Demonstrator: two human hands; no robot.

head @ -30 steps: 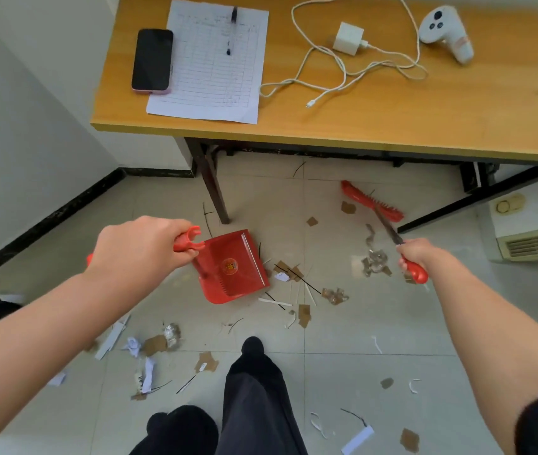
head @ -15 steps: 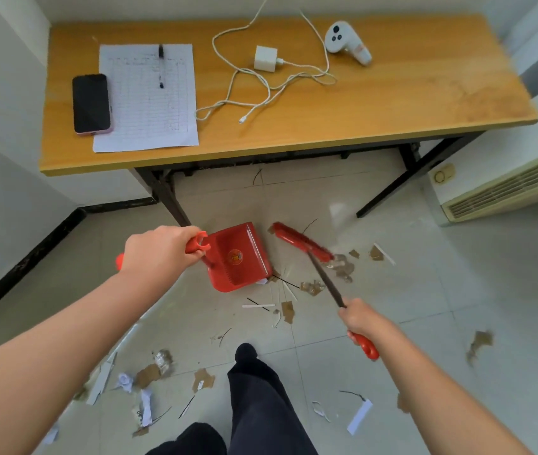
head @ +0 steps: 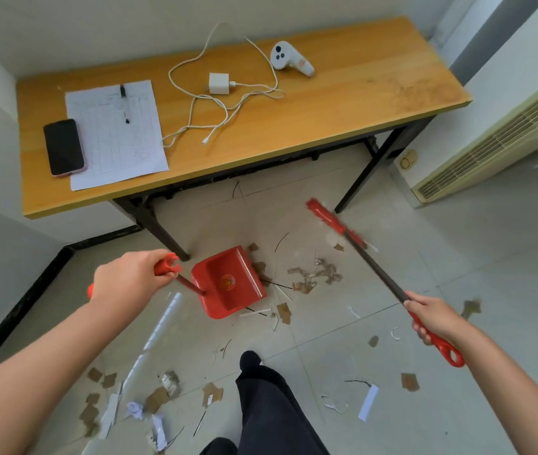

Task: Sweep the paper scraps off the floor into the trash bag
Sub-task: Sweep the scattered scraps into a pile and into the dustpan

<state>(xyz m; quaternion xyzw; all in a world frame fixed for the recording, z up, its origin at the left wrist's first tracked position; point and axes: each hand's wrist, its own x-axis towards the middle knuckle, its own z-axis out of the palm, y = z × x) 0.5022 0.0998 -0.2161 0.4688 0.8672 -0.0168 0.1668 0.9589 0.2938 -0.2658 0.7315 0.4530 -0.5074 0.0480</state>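
Broom (head: 333, 223) swung right of scraps (head: 315, 274) | left grip (head: 126, 284) holds dustpan (head: 218, 274), right grip (head: 435, 318) broom | tiled floor (head: 458, 257) (littered), table (head: 343, 119) behind

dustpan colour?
Red, with a small round yellow emblem inside the dustpan. Clearest in the head view, the only one.

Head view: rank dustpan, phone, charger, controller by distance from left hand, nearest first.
1. Dustpan, on the floor; the left hand grips its handle.
2. Phone, left end of the table.
3. Charger, mid-table.
4. Controller, far back, right of the charger.
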